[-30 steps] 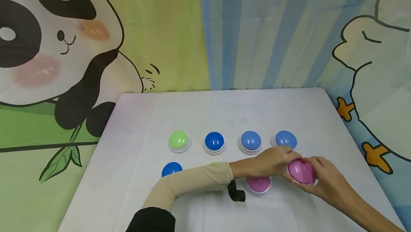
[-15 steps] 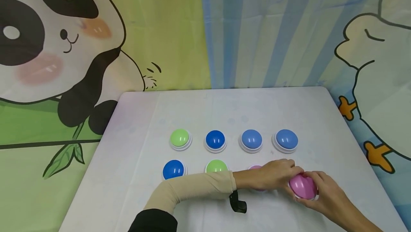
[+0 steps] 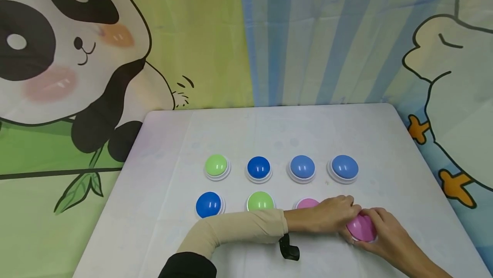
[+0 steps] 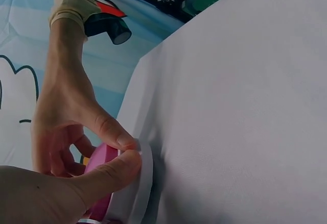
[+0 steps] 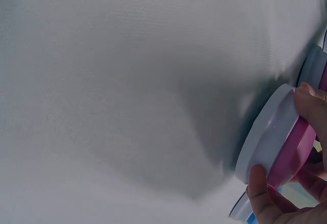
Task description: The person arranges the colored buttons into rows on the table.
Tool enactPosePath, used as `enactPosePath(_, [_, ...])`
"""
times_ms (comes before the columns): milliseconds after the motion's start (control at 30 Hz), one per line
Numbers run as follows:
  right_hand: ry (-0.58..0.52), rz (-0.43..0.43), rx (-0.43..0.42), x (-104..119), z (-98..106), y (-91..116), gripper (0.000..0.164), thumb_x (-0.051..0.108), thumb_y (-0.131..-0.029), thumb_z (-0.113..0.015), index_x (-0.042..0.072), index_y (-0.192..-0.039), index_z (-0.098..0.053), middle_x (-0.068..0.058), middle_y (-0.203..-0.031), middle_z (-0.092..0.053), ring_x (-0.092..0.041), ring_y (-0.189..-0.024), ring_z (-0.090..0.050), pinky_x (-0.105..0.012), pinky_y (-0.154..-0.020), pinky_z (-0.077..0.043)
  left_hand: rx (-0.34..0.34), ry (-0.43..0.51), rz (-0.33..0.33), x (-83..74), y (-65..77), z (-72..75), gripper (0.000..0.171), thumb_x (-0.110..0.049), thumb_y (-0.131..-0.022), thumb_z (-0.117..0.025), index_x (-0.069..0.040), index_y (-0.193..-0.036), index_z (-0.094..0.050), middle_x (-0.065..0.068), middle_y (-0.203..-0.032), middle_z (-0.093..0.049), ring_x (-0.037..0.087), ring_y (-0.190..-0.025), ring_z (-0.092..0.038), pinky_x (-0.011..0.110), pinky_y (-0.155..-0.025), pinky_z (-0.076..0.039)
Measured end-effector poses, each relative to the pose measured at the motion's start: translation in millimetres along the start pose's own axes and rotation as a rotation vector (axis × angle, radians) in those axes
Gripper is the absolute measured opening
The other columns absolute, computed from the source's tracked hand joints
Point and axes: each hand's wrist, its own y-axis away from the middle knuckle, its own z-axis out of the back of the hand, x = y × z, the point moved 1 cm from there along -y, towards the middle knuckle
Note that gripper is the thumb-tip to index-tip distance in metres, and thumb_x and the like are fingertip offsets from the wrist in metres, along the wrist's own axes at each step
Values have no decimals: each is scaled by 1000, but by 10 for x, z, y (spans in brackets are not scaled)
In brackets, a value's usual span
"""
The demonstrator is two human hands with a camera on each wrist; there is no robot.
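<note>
Both hands hold one pink dome push button [image 3: 362, 229] with a white round base at the right of the table. My left hand [image 3: 332, 214] grips its left side, and my right hand [image 3: 390, 236] grips its right side. In the left wrist view, two thumbs press on the button's white rim [image 4: 143, 183]. The right wrist view has the white base [image 5: 268, 134] close over the table, with fingers at its edge. A second pink button [image 3: 307, 203] sits just left of the held one, partly hidden by my left wrist.
Behind stands a row of buttons: green [image 3: 216, 165], dark blue [image 3: 258, 167], then two lighter blue ones [image 3: 302, 166]. The front row has a blue button [image 3: 208, 204] and a green button [image 3: 260, 201], its lower part behind my sleeve [image 3: 239, 229]. Cartoon cloth [image 3: 208, 38] surrounds the white table [image 3: 269, 132].
Both hands have brought the pink button toward the person and closer to the table. The far-right blue button, partly covered before, now shows fully.
</note>
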Motion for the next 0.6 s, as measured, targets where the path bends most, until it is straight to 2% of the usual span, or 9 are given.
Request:
enactPosePath(167, [41,61,-78,-43,-43,11,82,39,-43,-89,4,-108,-55,-16,-98,-56,-25,-84,-55,-41,-65,-56,14,-49,0,-38,-34,-48,78,-69,-59,-68,-23,-121,-53,-11,-97,-50,-1,-79,-41,8,-68,-43])
enactPosePath(267, [69,81,-97,-57,-55,7,83,40,-42,-90,4,-108,-54,-15,-97,-56,-24,-83,-54,-41,-65,-56,11,-75,1,-47,-49,-55,78,-69,-59,-68,-23,-120,-52,-11,-97,-50,0,-79,-41,9,-68,-44])
enactPosePath(433, [89,63,-38,-50,-49,-23,84,44,-46,-88,3,-111,-52,-16,-100,-55,-24,-85,-54,-42,-67,-56,-7,-94,-1,-43,-43,-75,77,-69,-62,-66,-20,-119,-52,-11,-97,-51,0,-79,-43,8,-68,-44])
enactPosePath(600, [120,28,45,-41,-48,-36,92,58,-51,-80,6,-120,-48,-15,-105,-55,-23,-85,-54,-43,-66,-56,-26,-86,-23,5,73,-57,65,-60,-76,-61,-16,-123,-51,-10,-102,-54,1,-87,-47,7,-72,-44])
